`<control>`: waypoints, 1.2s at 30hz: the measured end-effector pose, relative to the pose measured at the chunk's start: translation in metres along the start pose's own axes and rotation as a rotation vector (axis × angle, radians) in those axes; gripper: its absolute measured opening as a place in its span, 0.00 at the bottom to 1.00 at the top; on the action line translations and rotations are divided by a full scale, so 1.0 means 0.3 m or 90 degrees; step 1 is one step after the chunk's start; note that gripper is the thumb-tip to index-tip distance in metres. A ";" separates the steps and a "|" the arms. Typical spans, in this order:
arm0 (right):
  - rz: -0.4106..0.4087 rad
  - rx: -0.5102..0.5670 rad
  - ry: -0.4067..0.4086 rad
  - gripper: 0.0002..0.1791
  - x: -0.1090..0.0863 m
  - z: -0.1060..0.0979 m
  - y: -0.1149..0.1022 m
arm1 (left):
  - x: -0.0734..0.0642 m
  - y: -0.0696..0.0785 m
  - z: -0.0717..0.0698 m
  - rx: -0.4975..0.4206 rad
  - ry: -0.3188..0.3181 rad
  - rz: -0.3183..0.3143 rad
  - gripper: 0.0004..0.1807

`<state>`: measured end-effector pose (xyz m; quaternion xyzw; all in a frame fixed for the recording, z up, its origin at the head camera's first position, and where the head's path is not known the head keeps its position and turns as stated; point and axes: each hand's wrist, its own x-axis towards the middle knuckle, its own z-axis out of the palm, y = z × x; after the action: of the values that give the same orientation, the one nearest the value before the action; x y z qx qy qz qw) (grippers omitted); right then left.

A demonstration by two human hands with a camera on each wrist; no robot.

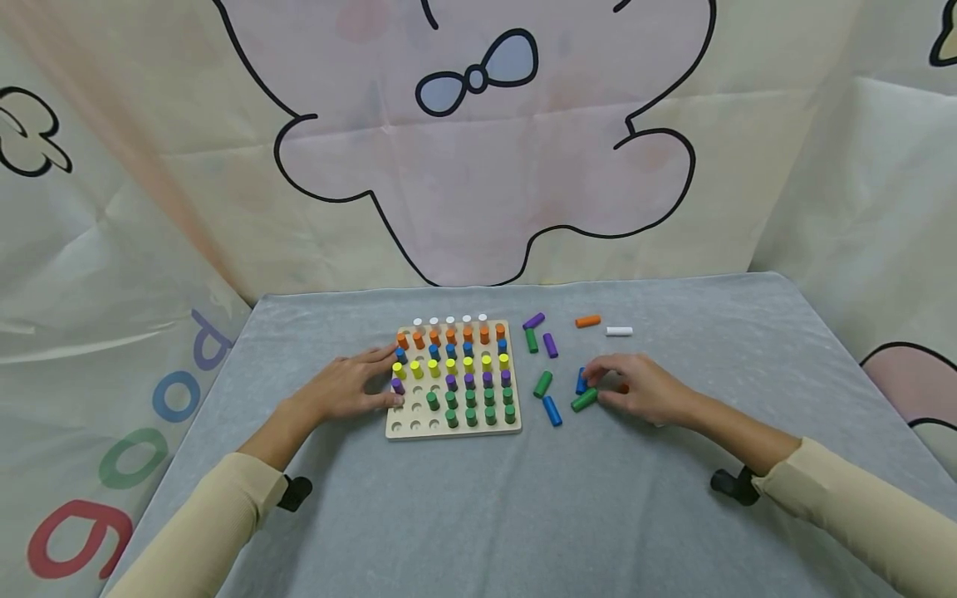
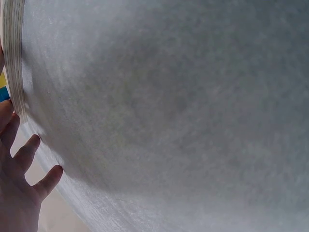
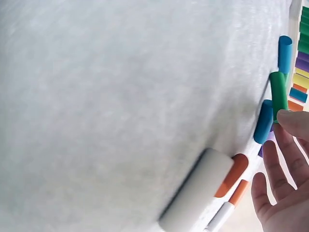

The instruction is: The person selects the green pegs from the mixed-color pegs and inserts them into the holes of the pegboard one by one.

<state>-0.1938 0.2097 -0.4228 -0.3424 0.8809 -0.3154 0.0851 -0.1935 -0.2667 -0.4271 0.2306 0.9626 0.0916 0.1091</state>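
Observation:
A wooden pegboard lies on the table with rows of white, orange, blue, yellow, purple and green pegs standing in it. My left hand rests against its left edge, fingers spread and thumb near the front left part. In the left wrist view, fingertips of the left hand touch the board's side. To the right of the board, my right hand pinches a green peg between thumb and finger. The right wrist view shows this green peg at the thumb tip. A blue peg lies beside the fingers, partly hidden.
Loose pegs lie between board and right hand: a blue peg, green pegs and purple pegs. Farther back are an orange peg and a white peg. Grey cloth covers the table; a printed curtain hangs behind.

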 end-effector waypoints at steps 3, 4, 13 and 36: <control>-0.011 0.019 0.009 0.18 0.001 -0.002 -0.011 | 0.001 0.000 0.003 0.000 0.000 -0.002 0.50; -0.017 0.026 0.013 0.18 0.002 0.000 -0.015 | 0.001 0.000 0.003 0.000 0.000 -0.003 0.50; -0.039 0.026 0.033 0.19 0.031 0.031 -0.065 | 0.001 -0.001 0.007 0.002 0.001 0.000 0.49; -0.047 0.061 0.021 0.18 0.111 0.058 -0.147 | 0.003 -0.004 0.001 -0.001 0.001 0.000 0.50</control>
<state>-0.1882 0.1541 -0.4073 -0.3648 0.8531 -0.3654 0.0753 -0.1947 -0.2672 -0.4280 0.2308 0.9625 0.0924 0.1087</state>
